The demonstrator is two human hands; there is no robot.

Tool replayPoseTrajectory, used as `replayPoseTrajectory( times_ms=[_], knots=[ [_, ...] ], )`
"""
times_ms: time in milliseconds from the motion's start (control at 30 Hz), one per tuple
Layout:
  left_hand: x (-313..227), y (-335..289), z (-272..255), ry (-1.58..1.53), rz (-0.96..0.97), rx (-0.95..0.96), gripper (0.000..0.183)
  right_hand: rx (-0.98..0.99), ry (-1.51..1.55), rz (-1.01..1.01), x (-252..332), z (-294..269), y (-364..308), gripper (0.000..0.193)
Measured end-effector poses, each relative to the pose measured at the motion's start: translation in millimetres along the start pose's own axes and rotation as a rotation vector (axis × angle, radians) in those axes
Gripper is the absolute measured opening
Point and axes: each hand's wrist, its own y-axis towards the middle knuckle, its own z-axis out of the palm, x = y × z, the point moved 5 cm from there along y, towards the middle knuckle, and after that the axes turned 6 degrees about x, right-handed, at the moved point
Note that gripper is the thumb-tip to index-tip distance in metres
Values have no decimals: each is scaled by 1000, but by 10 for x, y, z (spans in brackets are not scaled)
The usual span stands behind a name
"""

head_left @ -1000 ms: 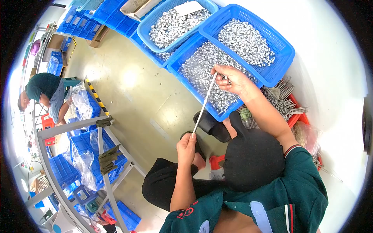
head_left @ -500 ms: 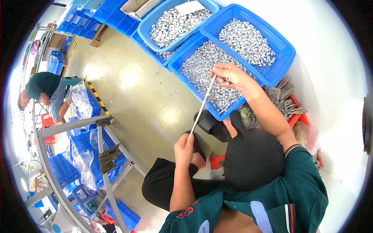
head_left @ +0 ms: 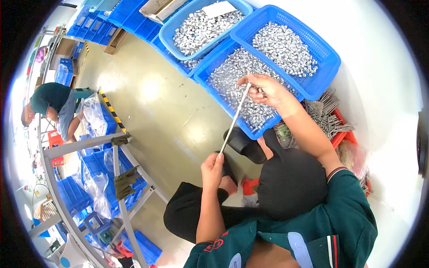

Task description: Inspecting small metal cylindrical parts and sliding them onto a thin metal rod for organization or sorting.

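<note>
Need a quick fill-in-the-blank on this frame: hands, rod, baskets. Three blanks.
1. The left hand holds the lower end of a thin metal ____.
2. The right hand holds its upper end over a ____ basket of small silvery parts.
3. A red tray at the person's ____ holds more rods.

Missing: rod; blue; right

A white rectangular label (head_left: 218,9) lay on metal parts in the top oval blue basket (head_left: 176,42). A clear plastic bag (head_left: 94,117) sat left, by the rack.

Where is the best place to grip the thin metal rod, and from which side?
Probably at its two ends. The metal rod slants between the left hand below and the right hand above the blue basket, so pinch each end from the side.
</note>
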Motion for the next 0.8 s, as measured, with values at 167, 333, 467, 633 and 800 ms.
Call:
replayPoseTrajectory(
  times_ms=[167,333,467,633,800],
  knots=[
    [-56,7,29,-39,-1,17,30,112,193,70,-57,83,-13,40],
    [16,23,54,-100,35,22,30,113,138,33,-51,95,1,42],
    [46,-3,134,-205,-93,88,29,90,245,-33,-78,164,11,45],
    [78,5,162,-237,-70,83,30,83,233,-34,-150,114,38,45],
    [74,-8,166,-247,-80,98,31,41,110,-47,-109,82,34,34]
  ],
)
